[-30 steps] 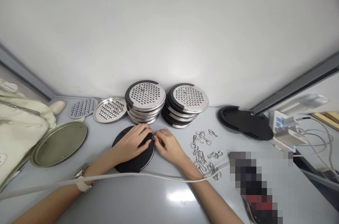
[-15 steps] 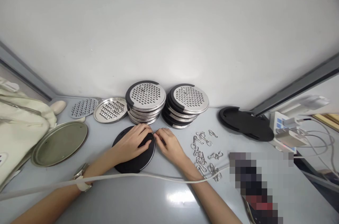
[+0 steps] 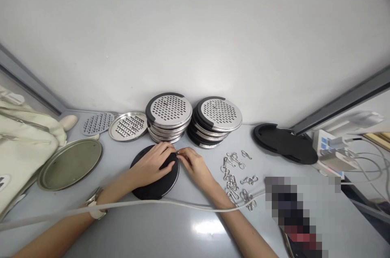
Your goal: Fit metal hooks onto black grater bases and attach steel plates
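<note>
A black round disc with a thin bright rim lies on the table in front of me. My left hand rests over it, with its fingers curled and the fingertips at the disc's upper right edge. At that same edge my right hand has thumb and fingertips pinched together on a small metal clip, mostly hidden by the fingers. Several metal snap hooks with rings lie loose to the right of my right hand. Just beyond the hands stand two stacks of round graters, the left stack and the right stack.
Two loose grater plates and an olive-green round tray lie on the left, beside a cream bag. Black round holders and a power strip are on the right. A white cable crosses over my forearms.
The right hand's fingers have shifted slightly at the disc's edge, and the small metal piece shows a little more. My left hand stays in place. The view has moved slightly.
</note>
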`<control>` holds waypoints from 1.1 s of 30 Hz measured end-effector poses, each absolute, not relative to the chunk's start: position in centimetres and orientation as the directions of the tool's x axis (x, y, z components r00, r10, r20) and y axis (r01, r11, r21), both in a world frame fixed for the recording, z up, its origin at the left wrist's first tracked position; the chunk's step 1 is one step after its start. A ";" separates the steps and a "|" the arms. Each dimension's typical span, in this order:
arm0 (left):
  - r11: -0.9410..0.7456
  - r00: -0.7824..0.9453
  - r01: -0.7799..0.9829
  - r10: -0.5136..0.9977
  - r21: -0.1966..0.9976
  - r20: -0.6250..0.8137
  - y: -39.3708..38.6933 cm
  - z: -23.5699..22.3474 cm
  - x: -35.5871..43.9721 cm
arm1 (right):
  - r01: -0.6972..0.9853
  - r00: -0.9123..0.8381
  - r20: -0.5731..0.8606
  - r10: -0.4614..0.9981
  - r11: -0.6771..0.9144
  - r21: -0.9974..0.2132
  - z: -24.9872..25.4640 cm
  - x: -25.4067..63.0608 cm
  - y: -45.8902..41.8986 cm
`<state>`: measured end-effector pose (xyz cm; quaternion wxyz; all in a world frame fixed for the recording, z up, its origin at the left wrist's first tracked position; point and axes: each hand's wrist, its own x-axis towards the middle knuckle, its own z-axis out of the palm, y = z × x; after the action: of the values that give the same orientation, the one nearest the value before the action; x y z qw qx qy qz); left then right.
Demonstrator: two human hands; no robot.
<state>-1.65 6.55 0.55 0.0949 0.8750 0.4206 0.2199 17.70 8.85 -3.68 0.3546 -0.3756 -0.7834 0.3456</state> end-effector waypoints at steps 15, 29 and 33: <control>-0.584 0.517 0.715 0.812 0.384 0.272 6.5 0.3 -1.8 | 0.234 -0.514 0.240 0.824 0.404 -0.884 -2.2 17.5 8.3; -0.577 0.479 0.729 0.815 0.368 0.327 6.5 -0.5 -2.0 | 0.299 -0.535 0.237 0.811 0.445 -0.844 -2.5 17.3 7.9; -0.577 0.478 0.725 0.815 0.375 0.328 6.5 -0.4 -1.9 | 0.312 -0.526 0.223 0.820 0.431 -0.847 -2.6 17.2 7.9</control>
<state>-1.94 6.49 -0.39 0.0928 0.8548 0.4503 0.2408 17.20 7.86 -2.56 0.3247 -0.3625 -0.7810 0.3915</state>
